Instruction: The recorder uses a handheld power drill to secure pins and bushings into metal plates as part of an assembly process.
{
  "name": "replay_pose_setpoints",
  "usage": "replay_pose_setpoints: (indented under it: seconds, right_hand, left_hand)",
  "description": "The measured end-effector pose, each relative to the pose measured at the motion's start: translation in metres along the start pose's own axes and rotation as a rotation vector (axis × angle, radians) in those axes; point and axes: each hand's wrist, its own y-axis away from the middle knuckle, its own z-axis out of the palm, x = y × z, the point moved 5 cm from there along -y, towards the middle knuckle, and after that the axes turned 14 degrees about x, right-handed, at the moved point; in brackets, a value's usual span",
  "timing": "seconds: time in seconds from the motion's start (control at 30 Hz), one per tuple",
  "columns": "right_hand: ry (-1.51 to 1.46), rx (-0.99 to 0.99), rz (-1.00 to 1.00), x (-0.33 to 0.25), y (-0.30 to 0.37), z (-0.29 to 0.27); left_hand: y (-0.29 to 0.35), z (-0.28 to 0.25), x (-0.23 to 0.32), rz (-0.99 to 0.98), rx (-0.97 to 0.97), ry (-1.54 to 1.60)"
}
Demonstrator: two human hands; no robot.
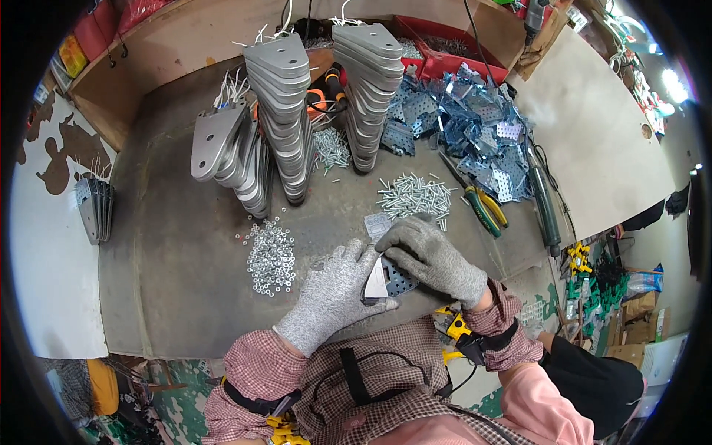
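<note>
At the table's near edge, both my hands wear grey knit gloves. My left hand [337, 293] is closed on a pale grey metal plate [377, 282], its thumb along the near end. My right hand [434, 259] bends over from the right, fingertips pinched together at the plate's far tip; anything small between them is hidden. Under that hand, against the plate, shows a blue perforated bracket [401, 279]. Just beyond my fingers lies another perforated piece [377, 225]. A heap of nuts [271, 259] is left of my left hand, and a heap of screws [417, 199] lies beyond my right.
Tall stacks of grey metal plates [280, 96] stand at the back. Blue perforated brackets [475, 122] are piled back right, before red bins [445, 44]. Pliers [483, 208] and a dark green cylindrical tool [544, 208] lie to the right. More plates [95, 208] stand far left.
</note>
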Motion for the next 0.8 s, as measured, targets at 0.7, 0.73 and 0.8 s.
replay_pose_setpoints:
  seconds: [0.7, 0.73, 0.8]
  right_hand:
    - [1.129, 0.13, 0.224, 0.076, -0.009, -0.079]
    - [1.185, 0.085, 0.247, 0.076, -0.012, -0.075]
    - [1.139, 0.137, 0.158, 0.076, -0.003, -0.08]
  left_hand:
    - [0.0, -0.001, 0.006, -0.026, -0.027, -0.089]
    - [0.002, 0.0, 0.005, -0.038, -0.038, -0.091]
    - [0.0, 0.001, 0.008, -0.047, -0.008, -0.062]
